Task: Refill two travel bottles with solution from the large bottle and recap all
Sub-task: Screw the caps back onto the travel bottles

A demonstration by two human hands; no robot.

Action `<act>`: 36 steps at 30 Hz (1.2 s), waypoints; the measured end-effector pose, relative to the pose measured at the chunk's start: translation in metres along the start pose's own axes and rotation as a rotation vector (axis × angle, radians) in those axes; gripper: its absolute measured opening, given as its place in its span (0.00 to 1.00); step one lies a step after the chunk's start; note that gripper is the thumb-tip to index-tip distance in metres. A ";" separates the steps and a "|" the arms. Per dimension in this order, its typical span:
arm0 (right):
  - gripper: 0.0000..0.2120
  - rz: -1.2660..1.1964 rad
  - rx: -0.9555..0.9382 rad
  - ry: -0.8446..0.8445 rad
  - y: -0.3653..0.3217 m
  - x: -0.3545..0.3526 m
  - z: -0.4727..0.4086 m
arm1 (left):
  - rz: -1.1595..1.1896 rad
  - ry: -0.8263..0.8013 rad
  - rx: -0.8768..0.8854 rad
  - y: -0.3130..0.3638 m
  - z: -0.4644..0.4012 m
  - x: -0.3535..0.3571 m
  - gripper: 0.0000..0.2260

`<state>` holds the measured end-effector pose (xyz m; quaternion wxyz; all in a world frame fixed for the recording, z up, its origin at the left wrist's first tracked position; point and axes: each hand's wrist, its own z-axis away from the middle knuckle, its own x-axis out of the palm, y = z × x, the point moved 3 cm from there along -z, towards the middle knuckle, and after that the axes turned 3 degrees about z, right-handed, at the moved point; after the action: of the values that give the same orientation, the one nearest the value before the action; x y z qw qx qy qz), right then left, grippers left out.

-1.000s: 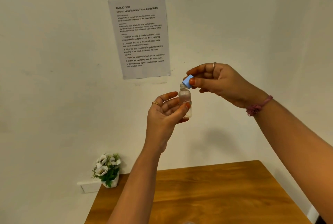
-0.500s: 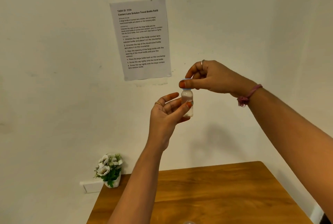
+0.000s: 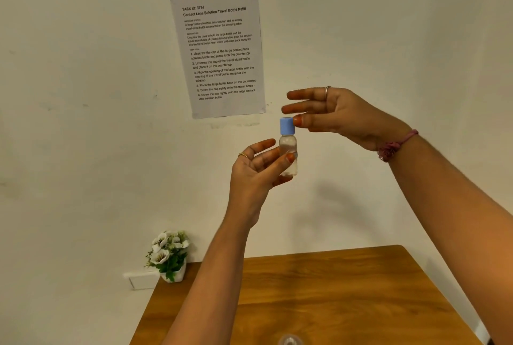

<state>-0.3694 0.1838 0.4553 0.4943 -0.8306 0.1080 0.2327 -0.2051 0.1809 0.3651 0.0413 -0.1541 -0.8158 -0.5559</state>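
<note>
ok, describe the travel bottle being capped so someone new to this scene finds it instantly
Start at the printed task sheet on the wall; just below its lower right corner, two hands meet in mid-air. The left hand holds the small clear travel bottle upright, while the right hand touches its top. It is the only held bottle, marked by its blue cap.

travel bottle [image 3: 288, 155]: clear, smooth, glossy plastic by its look
cap [image 3: 287, 126]: light blue, matt, smooth plastic
counter [image 3: 347, 297]: warm brown wood, visible grain, soft sheen
instruction sheet [image 3: 219, 53]: matt white printed paper
wall [image 3: 83, 122]: off-white, matt, faintly scuffed
bracelet [image 3: 394, 146]: pink braided thread
rings [image 3: 327, 89]: shiny metal
plant pot [image 3: 176, 275]: white, smooth
</note>
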 end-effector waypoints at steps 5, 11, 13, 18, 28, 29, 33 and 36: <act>0.24 0.000 0.007 0.081 0.010 0.015 -0.003 | 0.003 -0.007 -0.002 -0.003 0.001 -0.001 0.20; 0.21 -0.171 0.034 0.029 0.024 0.025 0.001 | -0.001 -0.011 -0.002 -0.005 0.000 -0.003 0.19; 0.20 -0.202 0.028 0.067 0.025 0.032 -0.001 | -0.005 -0.013 0.000 -0.006 0.001 -0.002 0.20; 0.25 -0.377 0.043 -0.005 0.030 0.031 0.001 | -0.002 -0.006 0.001 -0.005 0.002 -0.004 0.19; 0.28 -0.508 0.053 0.064 0.036 0.038 -0.003 | -0.011 0.008 0.000 -0.007 0.002 -0.006 0.20; 0.28 -0.521 0.057 0.042 0.037 0.037 -0.001 | -0.013 0.011 0.000 -0.007 0.002 -0.006 0.20; 0.22 -0.482 0.048 0.046 0.038 0.039 -0.001 | -0.013 0.011 0.001 -0.007 0.001 -0.007 0.20; 0.24 -0.475 0.042 0.097 0.035 0.040 -0.004 | -0.009 0.020 0.011 -0.008 0.001 -0.009 0.19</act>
<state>-0.3481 0.1650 0.4101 0.5467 -0.8323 -0.0619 0.0672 -0.1988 0.1773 0.3555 0.0479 -0.1445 -0.8190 -0.5533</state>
